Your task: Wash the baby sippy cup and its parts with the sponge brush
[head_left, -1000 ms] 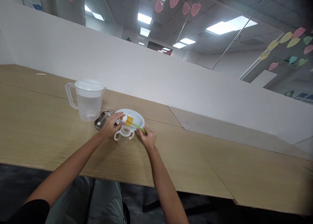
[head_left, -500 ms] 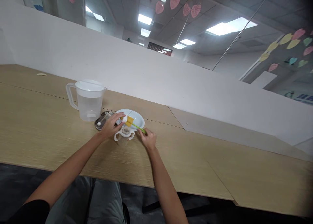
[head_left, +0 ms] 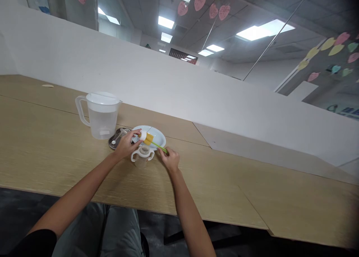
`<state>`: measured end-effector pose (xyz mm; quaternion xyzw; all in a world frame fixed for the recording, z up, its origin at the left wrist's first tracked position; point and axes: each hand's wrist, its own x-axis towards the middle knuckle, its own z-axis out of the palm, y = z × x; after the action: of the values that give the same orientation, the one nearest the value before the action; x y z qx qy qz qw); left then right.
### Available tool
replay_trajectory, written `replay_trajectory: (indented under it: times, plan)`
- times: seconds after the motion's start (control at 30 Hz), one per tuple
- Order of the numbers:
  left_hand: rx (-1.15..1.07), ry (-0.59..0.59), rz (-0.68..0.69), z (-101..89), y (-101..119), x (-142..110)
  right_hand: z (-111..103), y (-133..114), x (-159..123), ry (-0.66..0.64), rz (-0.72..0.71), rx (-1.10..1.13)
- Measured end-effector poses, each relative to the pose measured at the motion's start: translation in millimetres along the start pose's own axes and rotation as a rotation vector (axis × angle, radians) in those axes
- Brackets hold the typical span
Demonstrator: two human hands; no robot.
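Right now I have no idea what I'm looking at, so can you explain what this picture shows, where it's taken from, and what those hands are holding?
There's no machine here. This single view comes from a camera worn on a person's head, looking forward and down, so you see roughly what they see. On the wooden tabletop stand a clear plastic jug with a white lid, a small metal tray, a white plate and a two-handled cup. The person's right hand holds the green handle of a yellow sponge brush. Their left hand holds a small white piece against the sponge, though it's too small to tell exactly what that piece is.
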<state>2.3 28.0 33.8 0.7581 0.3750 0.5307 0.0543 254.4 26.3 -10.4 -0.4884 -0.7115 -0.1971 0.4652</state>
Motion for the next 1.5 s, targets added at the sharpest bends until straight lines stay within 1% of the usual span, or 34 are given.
replay_trajectory:
  times: [0.27,0.5,0.7,1.0,1.2,1.5]
  plan:
    - [-0.051,0.006,0.016,1.9,-2.5,0.0,0.3,1.0,-0.7,-0.02,0.002,-0.005]
    - [-0.034,-0.002,0.051,0.2,0.8,0.9,1.2,1.1,-0.8,-0.017,0.012,-0.017]
    - [-0.045,0.014,-0.005,1.7,-1.3,-0.6,0.2,0.3,-0.6,-0.021,0.005,-0.021]
    - [-0.037,0.005,-0.009,0.3,-1.1,-0.4,0.4,0.3,-0.4,-0.005,-0.002,-0.003]
    - [-0.036,-0.009,0.042,-0.7,0.7,0.8,-0.3,-0.8,0.1,-0.003,-0.004,-0.002]
    - [-0.038,0.016,-0.02,1.0,-1.3,-0.9,-0.1,-0.8,0.1,-0.006,-0.007,-0.007]
